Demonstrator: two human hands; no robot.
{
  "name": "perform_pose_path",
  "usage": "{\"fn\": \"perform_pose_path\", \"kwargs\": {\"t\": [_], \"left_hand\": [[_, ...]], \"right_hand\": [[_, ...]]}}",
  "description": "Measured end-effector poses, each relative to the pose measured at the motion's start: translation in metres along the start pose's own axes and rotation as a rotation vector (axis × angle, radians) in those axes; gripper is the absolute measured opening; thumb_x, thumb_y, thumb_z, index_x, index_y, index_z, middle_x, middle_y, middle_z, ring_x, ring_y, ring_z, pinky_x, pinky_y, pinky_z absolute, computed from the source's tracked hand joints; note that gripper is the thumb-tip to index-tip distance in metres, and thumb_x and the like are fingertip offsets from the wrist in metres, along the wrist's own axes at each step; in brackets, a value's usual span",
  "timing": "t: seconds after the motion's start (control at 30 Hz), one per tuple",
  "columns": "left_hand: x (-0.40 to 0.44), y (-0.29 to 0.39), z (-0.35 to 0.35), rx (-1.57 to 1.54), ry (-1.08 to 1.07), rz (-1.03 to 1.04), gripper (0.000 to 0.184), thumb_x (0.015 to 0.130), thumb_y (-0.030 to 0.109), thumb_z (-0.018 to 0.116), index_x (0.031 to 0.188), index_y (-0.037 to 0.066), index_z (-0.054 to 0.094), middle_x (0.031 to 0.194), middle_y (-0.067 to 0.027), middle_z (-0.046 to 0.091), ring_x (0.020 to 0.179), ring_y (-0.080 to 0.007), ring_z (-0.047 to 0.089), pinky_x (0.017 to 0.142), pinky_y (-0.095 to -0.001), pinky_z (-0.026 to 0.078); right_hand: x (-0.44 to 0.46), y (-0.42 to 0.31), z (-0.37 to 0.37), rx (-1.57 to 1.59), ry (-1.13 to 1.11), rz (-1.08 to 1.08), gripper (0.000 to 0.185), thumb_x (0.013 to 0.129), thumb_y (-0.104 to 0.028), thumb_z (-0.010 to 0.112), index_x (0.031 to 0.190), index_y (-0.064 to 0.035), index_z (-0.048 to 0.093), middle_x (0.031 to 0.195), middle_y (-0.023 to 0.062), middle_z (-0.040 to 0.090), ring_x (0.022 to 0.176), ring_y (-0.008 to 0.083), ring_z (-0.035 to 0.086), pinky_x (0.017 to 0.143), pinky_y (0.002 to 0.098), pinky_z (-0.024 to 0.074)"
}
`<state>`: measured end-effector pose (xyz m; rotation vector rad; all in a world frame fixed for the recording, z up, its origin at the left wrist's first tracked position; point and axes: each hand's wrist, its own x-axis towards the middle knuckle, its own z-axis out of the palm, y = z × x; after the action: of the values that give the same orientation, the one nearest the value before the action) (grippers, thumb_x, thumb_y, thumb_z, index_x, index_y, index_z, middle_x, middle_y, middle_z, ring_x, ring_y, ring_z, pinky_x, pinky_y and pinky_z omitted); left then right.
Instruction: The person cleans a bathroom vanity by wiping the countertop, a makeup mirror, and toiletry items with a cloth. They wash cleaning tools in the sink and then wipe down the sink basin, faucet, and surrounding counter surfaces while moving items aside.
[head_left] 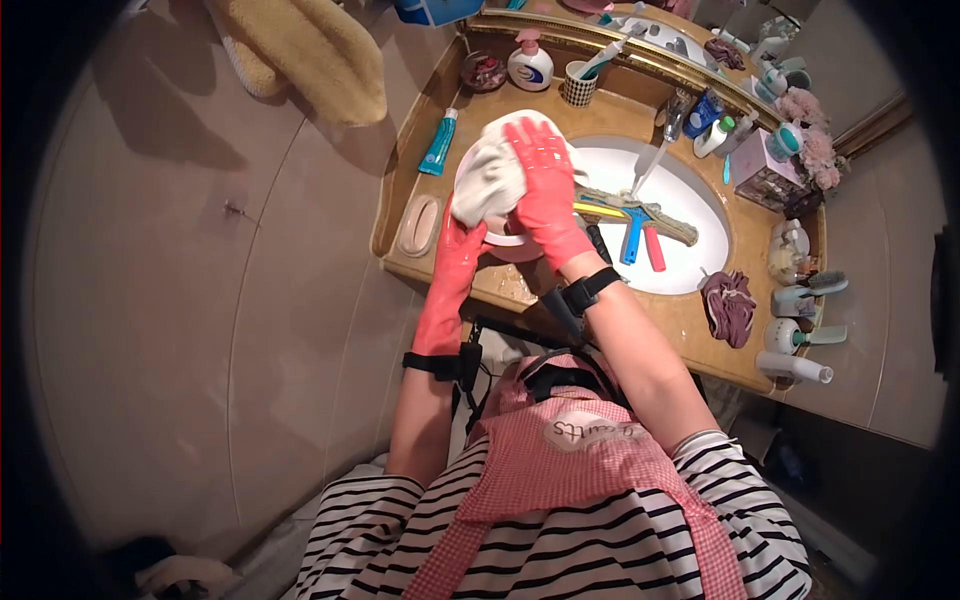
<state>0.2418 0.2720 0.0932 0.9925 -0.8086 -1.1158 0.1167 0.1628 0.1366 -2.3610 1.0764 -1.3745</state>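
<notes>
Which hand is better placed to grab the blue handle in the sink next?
Probably the right hand: spread over the white cloth, it's nearer the sink and that blue handle. The left hand is farther away.

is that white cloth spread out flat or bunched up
Bunched up: the white cloth shows as a thick, rumpled wad, with the right hand over part of it.

The left rubber glove [455, 285] and right rubber glove [548, 195] are coral pink; the cloth [492, 180], off-white. Pink-and-white gingham apron [590, 460], black-and-white striped shirt [570, 555], black-and-white checked tumbler [579, 93], mustard-yellow towel [315, 60], teal toothpaste tube [438, 146], white sink [703, 200].
</notes>
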Motion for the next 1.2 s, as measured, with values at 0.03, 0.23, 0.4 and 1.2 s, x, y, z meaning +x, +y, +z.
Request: {"fn": "perform_pose_path", "kwargs": {"t": [0.03, 0.23, 0.4, 1.2], "left_hand": [[-0.004, 0.002, 0.002, -0.023, 0.012, -0.006, 0.059, 0.093, 0.007, 0.054, 0.145, 0.01, 0.026, 0.135, -0.0092, 0.046, 0.116, -0.0198, 0.054, 0.083, -0.0329, 0.055], [0.001, -0.003, -0.005, -0.009, 0.028, -0.001, 0.059, 0.093, 0.006, 0.052, 0.145, 0.007, 0.025, 0.137, -0.0101, 0.045, 0.125, -0.0204, 0.045, 0.097, -0.0342, 0.045], [0.0, 0.0, 0.001, -0.005, 0.046, 0.044, 0.054, 0.095, 0.003, 0.047, 0.145, 0.004, 0.025, 0.139, -0.0112, 0.043, 0.128, -0.0199, 0.041, 0.106, -0.0324, 0.035], [-0.01, -0.002, 0.007, 0.059, 0.081, 0.055, 0.058, 0.093, -0.001, 0.047, 0.145, 0.006, 0.025, 0.137, -0.0113, 0.044, 0.119, -0.0218, 0.051, 0.098, -0.0362, 0.045]], "right_hand": [[-0.008, 0.006, -0.003, 0.012, 0.014, 0.043, 0.066, 0.069, -0.005, 0.059, 0.134, -0.0136, 0.05, 0.14, 0.0143, 0.044, 0.134, 0.0352, 0.035, 0.112, 0.0473, 0.0236], [-0.073, -0.016, -0.02, 0.028, -0.037, 0.05, 0.06, 0.07, -0.003, 0.06, 0.129, -0.0067, 0.053, 0.135, 0.019, 0.048, 0.128, 0.0374, 0.043, 0.107, 0.0498, 0.0307], [-0.071, -0.021, -0.02, 0.159, -0.237, -0.119, 0.06, 0.07, -0.002, 0.058, 0.129, -0.0114, 0.054, 0.136, 0.0122, 0.05, 0.128, 0.0353, 0.044, 0.106, 0.049, 0.0333], [-0.057, 0.003, -0.039, 0.127, -0.415, -0.301, 0.059, 0.074, -0.02, 0.062, 0.132, -0.0153, 0.052, 0.14, 0.0094, 0.046, 0.132, 0.0324, 0.039, 0.108, 0.0489, 0.0292]]}}
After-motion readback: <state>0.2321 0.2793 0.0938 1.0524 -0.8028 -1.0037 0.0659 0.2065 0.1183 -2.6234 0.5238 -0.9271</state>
